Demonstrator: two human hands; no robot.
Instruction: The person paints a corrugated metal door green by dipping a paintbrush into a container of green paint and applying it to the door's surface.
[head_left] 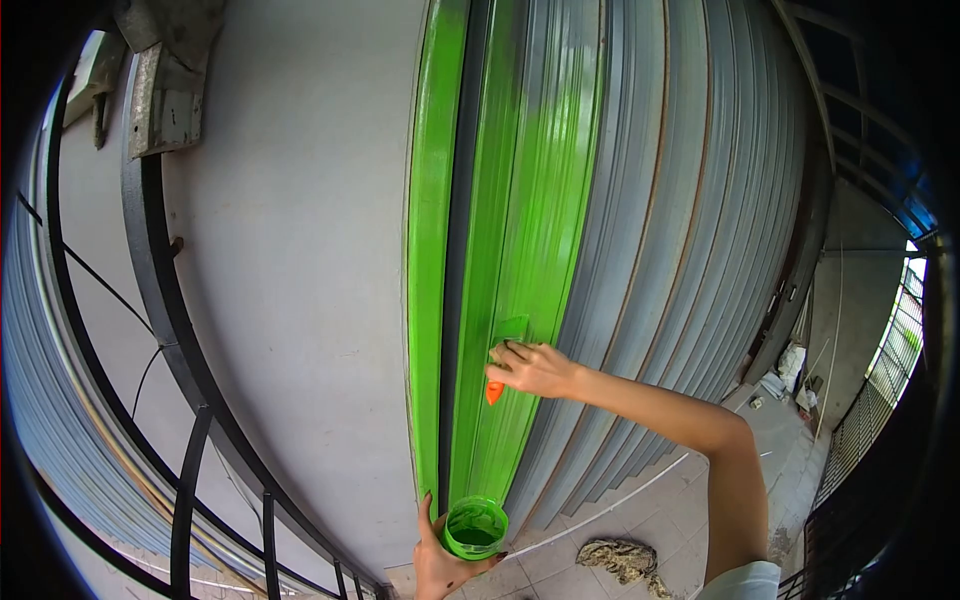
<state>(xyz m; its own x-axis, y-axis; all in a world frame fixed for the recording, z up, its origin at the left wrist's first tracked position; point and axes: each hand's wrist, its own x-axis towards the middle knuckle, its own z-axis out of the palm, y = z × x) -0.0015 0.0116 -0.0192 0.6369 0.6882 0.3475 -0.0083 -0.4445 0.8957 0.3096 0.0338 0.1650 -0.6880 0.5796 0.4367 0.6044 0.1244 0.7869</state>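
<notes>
My right hand [533,368] is closed around a brush with an orange handle [494,392]. Its green-coated bristles [513,328] lie against the green-painted part of a ribbed metal shutter [545,200]. Lower down, my left hand [445,568] grips a clear round container [476,528] from the left and below, with green paint inside and on its rim. To the left of the painted ribs runs a green vertical frame strip [428,250], with a dark gap between them.
Unpainted grey shutter panels [690,200] stretch to the right. A pale wall [310,250] and black metal railing [190,380] stand at left. A crumpled patterned cloth [620,560] lies on the tiled floor [560,575]. Debris [790,370] sits farther right, near a barred gate [880,385].
</notes>
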